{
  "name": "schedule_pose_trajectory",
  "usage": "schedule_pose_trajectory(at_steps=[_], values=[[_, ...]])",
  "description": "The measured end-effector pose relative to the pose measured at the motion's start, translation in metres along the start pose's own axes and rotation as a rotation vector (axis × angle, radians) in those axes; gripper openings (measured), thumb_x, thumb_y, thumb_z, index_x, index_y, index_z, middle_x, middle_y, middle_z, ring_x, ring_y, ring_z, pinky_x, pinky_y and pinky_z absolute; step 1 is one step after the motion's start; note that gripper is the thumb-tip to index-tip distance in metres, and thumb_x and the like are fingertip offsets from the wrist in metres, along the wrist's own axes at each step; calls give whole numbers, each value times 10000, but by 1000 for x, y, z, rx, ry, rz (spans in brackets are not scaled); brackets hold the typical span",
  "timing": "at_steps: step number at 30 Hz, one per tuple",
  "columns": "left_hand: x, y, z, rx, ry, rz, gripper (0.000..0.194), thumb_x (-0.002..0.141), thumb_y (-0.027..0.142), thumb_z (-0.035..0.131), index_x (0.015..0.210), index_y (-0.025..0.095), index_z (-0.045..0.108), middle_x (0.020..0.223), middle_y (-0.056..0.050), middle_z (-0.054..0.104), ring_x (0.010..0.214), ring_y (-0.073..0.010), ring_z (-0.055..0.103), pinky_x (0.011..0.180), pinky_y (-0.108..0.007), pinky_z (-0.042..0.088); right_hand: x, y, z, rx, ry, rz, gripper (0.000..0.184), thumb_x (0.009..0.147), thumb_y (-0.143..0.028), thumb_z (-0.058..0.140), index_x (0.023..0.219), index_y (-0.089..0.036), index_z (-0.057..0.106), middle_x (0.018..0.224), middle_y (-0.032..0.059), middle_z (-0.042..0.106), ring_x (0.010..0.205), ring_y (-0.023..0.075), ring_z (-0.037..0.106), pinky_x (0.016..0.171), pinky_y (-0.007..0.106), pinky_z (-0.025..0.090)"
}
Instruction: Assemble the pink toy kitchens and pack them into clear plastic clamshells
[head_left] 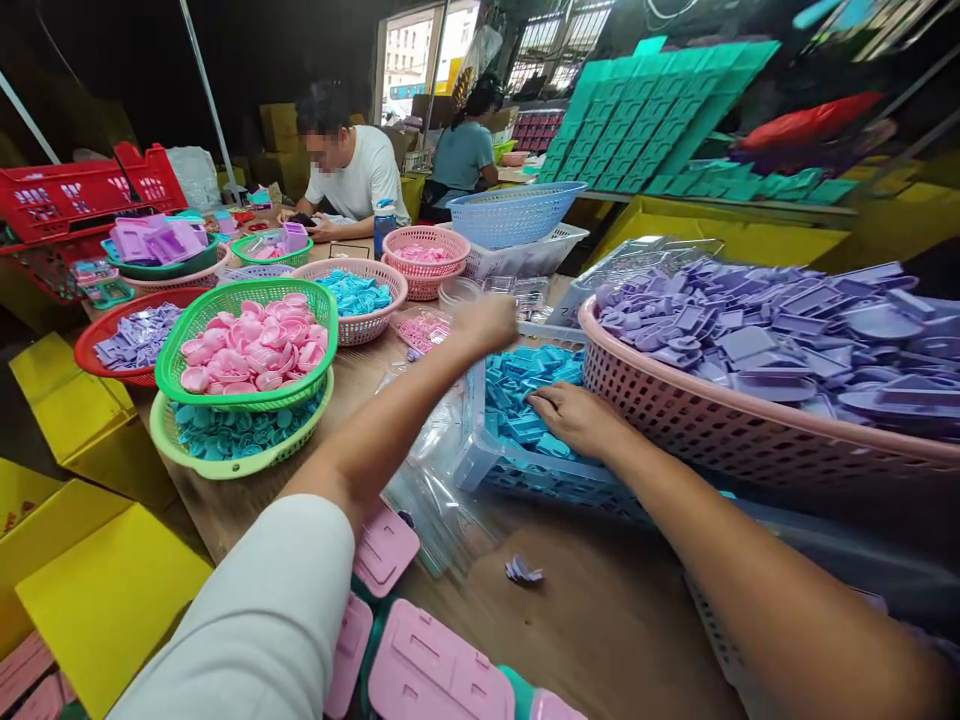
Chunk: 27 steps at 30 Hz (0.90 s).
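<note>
My left hand (487,325) is closed in a fist above the back left corner of a clear plastic crate (474,425); what it holds, if anything, is hidden. Small blue plastic pieces (517,385) fill that crate. Over on its right side, my right hand (577,418) is among the blue pieces, its fingers bent and closed at the top of the pile. Clear plastic bags (442,510) lie left of the crate, below my left forearm. A small stack of purple pieces (523,571) lies on the table in front of the crate.
A large pink basket (675,400) heaped with purple parts (772,340) stands against the crate's right. Baskets of pink pieces (255,345) and blue pieces (356,293) stand left. Pink-lidded cases (439,665) line the near edge. A co-worker (364,175) sits across the table.
</note>
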<state>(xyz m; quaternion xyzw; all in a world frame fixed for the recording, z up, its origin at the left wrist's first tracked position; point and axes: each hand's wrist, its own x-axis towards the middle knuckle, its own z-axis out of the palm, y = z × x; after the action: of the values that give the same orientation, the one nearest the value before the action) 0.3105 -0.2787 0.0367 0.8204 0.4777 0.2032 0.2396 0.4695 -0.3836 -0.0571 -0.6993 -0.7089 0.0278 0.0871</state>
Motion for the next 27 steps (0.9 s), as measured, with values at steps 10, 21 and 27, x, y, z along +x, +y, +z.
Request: schedule_pose_trajectory(at_steps=[10, 21, 27], values=[[4, -124, -32, 315, 190, -361, 422, 883, 213, 568, 1288, 98, 596, 1382, -224, 547, 1338, -345, 434, 1111, -451, 327, 4, -7, 1, -77, -26, 17, 396, 969, -310, 364, 833, -174, 711, 952, 132, 683, 962, 257, 640, 888, 356, 480], [-35, -91, -17, 285, 47, -209, 520, 955, 549, 439, 1068, 117, 707, 1174, -215, 679, 1172, -348, 600, 986, -416, 444, 7, 1, 5, 8, 36, -26, 391, 950, -319, 388, 685, -216, 656, 808, 139, 647, 853, 285, 639, 832, 420, 511], [-11, -101, -38, 237, 8, -334, 425, 768, 450, 762, 1046, 135, 697, 1172, -220, 686, 1188, -361, 616, 987, -411, 473, 11, 7, 11, 66, 83, -20, 347, 929, -352, 496, 632, -210, 608, 727, 74, 605, 812, 269, 648, 809, 431, 520]])
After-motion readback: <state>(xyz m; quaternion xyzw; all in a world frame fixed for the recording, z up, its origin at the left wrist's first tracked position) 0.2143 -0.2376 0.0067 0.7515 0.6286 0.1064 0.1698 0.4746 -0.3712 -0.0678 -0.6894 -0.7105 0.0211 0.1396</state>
